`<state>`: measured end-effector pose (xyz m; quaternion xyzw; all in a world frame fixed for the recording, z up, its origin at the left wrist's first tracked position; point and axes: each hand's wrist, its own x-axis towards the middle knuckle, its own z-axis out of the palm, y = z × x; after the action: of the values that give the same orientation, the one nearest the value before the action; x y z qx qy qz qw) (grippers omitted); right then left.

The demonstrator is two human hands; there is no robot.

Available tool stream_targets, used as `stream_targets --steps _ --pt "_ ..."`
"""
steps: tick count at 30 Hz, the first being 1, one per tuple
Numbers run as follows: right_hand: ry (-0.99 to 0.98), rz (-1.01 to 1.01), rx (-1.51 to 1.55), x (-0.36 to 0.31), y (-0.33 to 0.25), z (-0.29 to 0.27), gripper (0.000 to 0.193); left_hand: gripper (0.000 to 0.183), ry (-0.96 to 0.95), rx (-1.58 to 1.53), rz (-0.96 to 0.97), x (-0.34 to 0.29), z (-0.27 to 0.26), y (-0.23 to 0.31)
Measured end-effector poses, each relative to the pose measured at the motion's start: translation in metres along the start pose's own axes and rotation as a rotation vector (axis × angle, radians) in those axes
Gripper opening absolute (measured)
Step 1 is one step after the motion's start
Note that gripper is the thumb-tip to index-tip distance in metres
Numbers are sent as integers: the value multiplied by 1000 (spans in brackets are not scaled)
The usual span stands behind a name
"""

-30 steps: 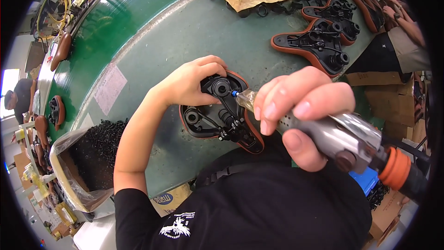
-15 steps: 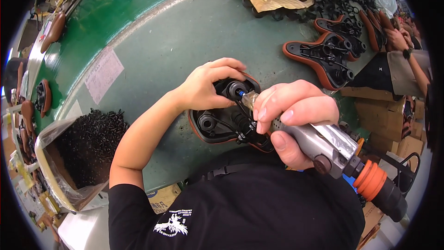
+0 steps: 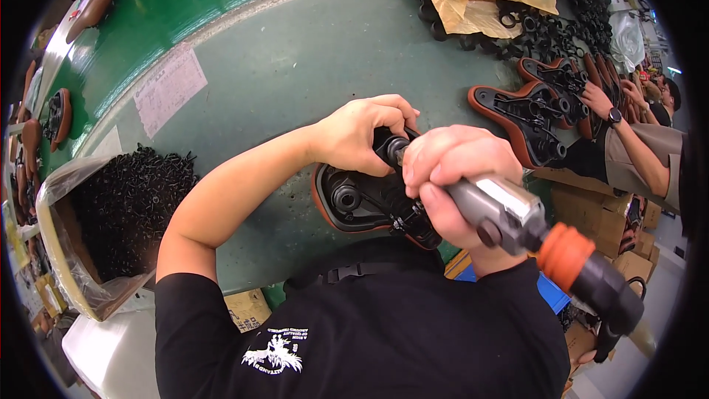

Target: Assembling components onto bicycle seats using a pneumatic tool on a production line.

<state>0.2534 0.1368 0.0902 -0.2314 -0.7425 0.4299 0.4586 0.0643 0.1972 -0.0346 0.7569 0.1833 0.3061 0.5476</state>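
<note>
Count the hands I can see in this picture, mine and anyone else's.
3. My left hand steadies the upturned saddle; my right hand grips the power screwdriver; a co-worker's hand reaches saddles at far right. Their other hand may be hidden.

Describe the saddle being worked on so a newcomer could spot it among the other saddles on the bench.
On the grey-green workbench, look at the near edge, right in front of the person in black. The saddle lies upside down there, black underside ringed by a brown rim, pinned under the left hand. Unlike the saddles further right, the right hand presses a grey power driver onto it.
</note>
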Motion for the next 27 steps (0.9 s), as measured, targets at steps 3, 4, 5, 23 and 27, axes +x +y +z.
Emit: stream_targets --steps 3,4,5,23,27 --pt "59 65 8 -1 6 7 25 32 12 3 -15 1 0 -1" --pt "59 62 6 -2 6 8 25 32 17 1 -20 2 0 -1" --pt "58 80 -16 -2 6 9 24 32 16 4 -16 3 0 0" --pt "1142 455 49 -116 17 -95 20 41 1638 226 -174 -205 -194 10" --pt "1093 524 52 -135 42 -114 17 14 1018 630 -502 -244 -127 35"
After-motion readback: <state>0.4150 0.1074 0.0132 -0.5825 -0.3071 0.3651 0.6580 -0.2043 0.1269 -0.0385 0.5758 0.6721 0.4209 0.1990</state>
